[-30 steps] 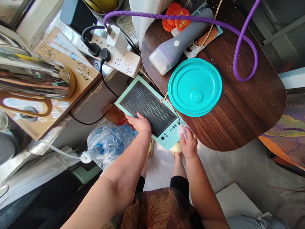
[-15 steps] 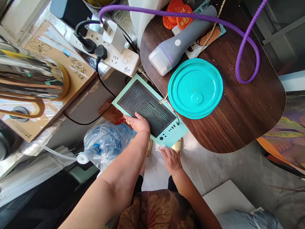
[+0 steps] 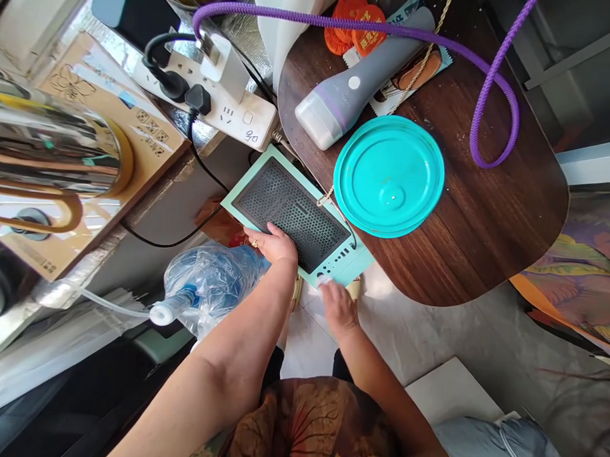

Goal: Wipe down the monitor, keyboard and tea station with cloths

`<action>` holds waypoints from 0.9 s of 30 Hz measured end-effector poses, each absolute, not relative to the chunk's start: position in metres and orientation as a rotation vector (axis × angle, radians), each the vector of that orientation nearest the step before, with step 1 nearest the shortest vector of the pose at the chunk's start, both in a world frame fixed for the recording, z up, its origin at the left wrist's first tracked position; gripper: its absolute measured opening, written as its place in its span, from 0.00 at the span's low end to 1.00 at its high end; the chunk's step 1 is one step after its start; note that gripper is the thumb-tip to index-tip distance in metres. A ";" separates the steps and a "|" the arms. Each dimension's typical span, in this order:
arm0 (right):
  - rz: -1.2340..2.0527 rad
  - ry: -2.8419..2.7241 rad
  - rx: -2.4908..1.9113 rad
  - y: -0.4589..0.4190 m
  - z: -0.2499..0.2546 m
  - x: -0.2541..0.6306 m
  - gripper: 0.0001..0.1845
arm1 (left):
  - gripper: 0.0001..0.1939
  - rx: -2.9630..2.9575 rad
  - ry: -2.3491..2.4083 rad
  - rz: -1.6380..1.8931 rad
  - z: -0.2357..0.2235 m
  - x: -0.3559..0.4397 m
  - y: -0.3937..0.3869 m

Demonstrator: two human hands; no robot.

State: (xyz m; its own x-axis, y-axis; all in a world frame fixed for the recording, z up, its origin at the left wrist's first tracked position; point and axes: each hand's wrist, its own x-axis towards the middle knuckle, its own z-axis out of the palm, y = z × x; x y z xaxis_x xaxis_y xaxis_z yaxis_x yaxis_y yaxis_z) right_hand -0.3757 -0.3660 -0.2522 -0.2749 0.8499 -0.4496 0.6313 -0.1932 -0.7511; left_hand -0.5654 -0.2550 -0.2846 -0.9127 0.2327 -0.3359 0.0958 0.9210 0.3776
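Observation:
A mint-green computer case (image 3: 361, 257) with a dark mesh panel stands on the floor beside the table. My left hand (image 3: 277, 246), with a ring on one finger, grips its left edge, thumb over the mesh and fingers along the side. Close to the front strip of ports and buttons, my right hand (image 3: 340, 306) is closed on a small white tissue (image 3: 324, 280). The tissue reaches the round power button's area. Motion blurs the right fingers somewhat.
A brown table (image 3: 490, 228) overhangs the case, carrying a turquoise lid (image 3: 389, 175) and grey flashlight-shaped device (image 3: 357, 84). A purple cord (image 3: 332, 21) crosses above. At left are a power strip (image 3: 239, 116), a metal kettle (image 3: 48, 143) and a plastic-wrapped water bottle (image 3: 213, 278).
My right hand has moved slightly up with the tissue, from the case's lower edge onto its port strip. My left hand keeps its place on the case.

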 end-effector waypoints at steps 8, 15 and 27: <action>1.080 -1.764 -1.952 -0.307 -0.298 -0.337 0.16 | 0.38 0.261 2.711 0.513 -0.286 -0.566 -0.258; 1.202 -1.962 -1.832 -0.372 -0.276 -0.388 0.19 | 0.38 0.225 2.684 0.541 -0.284 -0.566 -0.257; 0.932 -1.948 -1.876 -0.306 -0.285 -0.314 0.16 | 0.39 0.213 2.619 0.613 -0.276 -0.565 -0.259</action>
